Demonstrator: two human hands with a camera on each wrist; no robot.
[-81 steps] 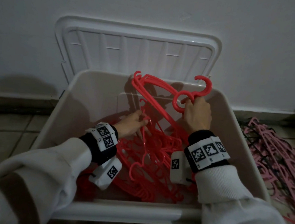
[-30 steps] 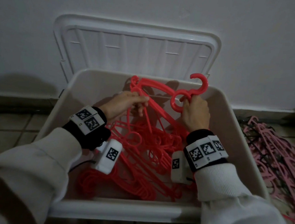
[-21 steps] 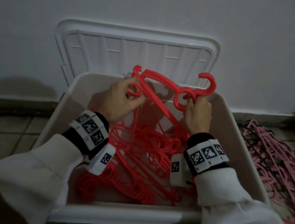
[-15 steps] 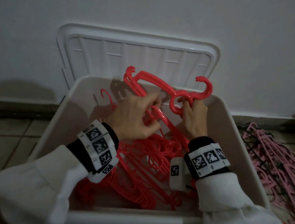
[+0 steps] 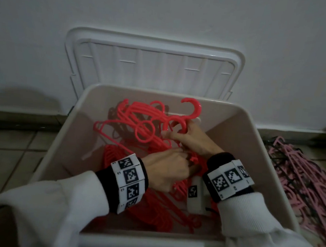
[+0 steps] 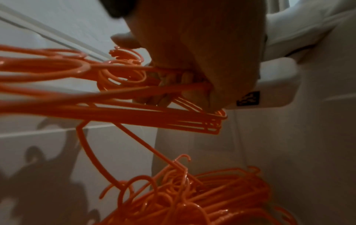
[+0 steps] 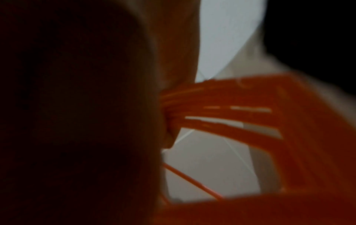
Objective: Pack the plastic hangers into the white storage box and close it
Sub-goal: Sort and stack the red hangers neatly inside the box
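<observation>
The red hangers [image 5: 158, 127] form a bundle raised inside the white storage box [image 5: 242, 134], hooks pointing toward the far wall; further red hangers lie loose on the box floor beneath. The right hand [image 5: 192, 139] grasps the bundle just below the hooks, fingers curled round the necks. The left hand [image 5: 166, 169] is clenched round the lower bars of the same bundle, close beside the right; the left wrist view shows the bars passing through its grip. The lid [image 5: 153, 63] stands open, leaning against the wall behind the box.

Progress, as a judgement: packing is partly done. A quantity of red hangers is already in the box, the held bundle is not yet laid down, and a pile of pink hangers [image 5: 307, 175] lies on the floor to the right of the box. Closing the lid remains.

Against the frame half a second earlier, the left hand has moved from the upper arm of the bundle down toward the right wrist, and the bundle sits lower, gathered more tightly.
</observation>
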